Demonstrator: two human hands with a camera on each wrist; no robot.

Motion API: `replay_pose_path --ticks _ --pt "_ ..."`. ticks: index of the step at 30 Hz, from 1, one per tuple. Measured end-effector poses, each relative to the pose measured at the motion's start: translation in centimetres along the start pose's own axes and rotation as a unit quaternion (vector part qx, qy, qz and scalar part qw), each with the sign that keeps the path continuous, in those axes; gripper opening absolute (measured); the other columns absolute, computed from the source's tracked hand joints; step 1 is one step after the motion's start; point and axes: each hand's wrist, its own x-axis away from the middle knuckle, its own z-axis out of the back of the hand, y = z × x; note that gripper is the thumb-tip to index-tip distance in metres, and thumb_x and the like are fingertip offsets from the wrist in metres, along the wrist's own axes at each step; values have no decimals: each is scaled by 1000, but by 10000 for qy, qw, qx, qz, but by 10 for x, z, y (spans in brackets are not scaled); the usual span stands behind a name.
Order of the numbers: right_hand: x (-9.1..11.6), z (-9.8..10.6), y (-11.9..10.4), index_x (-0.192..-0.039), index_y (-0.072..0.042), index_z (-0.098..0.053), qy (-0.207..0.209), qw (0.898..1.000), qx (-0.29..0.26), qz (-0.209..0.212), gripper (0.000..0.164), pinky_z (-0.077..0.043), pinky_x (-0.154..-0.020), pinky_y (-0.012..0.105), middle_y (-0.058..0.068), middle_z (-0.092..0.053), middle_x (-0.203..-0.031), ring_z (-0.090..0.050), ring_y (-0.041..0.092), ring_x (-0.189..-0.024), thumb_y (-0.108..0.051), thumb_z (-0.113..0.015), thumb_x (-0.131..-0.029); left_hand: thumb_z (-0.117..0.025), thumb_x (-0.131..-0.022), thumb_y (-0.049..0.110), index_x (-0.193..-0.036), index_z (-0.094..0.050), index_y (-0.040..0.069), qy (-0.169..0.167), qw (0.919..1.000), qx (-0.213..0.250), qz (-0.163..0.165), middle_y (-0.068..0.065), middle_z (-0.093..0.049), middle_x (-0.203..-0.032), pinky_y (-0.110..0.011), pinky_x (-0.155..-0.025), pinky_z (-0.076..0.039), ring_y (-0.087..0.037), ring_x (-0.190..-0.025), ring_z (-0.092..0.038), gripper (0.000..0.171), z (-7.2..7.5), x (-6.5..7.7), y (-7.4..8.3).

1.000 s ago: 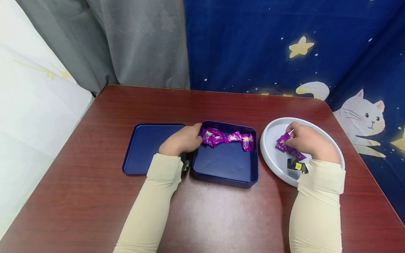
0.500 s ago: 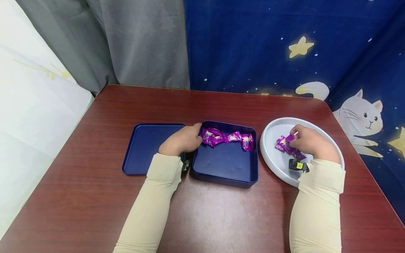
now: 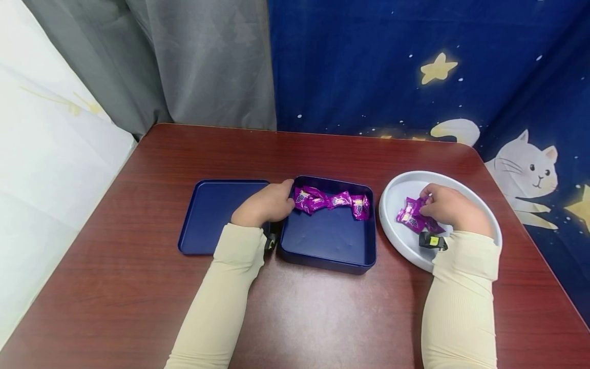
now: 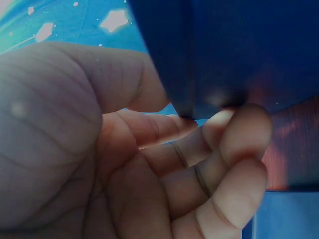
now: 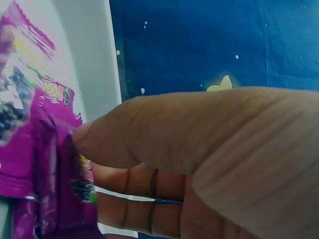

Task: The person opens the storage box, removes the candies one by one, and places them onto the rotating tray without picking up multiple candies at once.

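My left hand (image 3: 266,204) grips the left rim of a navy blue rectangular box (image 3: 329,243); in the left wrist view the thumb is at the wall's edge and curled fingers (image 4: 246,134) lie against the wall. Several purple wrapped candies (image 3: 340,200) lie in a row along the box's far side. Over a round white tray (image 3: 392,225) at the right, my right hand (image 3: 449,205) pinches a purple candy (image 5: 67,179) between thumb and fingers. Other purple candies (image 3: 407,218) with grape pictures lie beside it in the tray; my hand partly hides them.
A flat navy lid (image 3: 207,220) lies left of the box, partly under my left forearm and hand. All stand on a reddish-brown wooden table (image 3: 138,287). A grey curtain (image 3: 212,66) and a blue starry cloth (image 3: 350,66) hang behind the table's far edge.
In the tray, the purple candies have shifted slightly left and spread under my right fingers, which have moved slightly. The left hand and the box have stayed put.
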Motion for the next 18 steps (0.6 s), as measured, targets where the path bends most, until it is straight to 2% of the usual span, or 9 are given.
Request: replay_pose_path --ticks 8,18 --pt "0 1 1 -111 6 -54 39 10000 -2 40 34 -43 -66 40 16 -59 -83 -52 27 -75 -10 -61 -82 -42 -94 15 -148 -21 1 11 10000 -11 -8 -15 -31 -150 -46 -110 -29 -27 -133 -29 59 0 0 0" --pt "0 2 -7 -118 6 -52 108 9999 53 85 40 -49 -71 47 24 -61 -96 -56 30 -80 -10 -60 -83 -43 -94 15 -148 -20 1 71 9999 23 -68 -15 -31 -150 -46 -110 -30 -27 -133 -29 60 1 0 0"
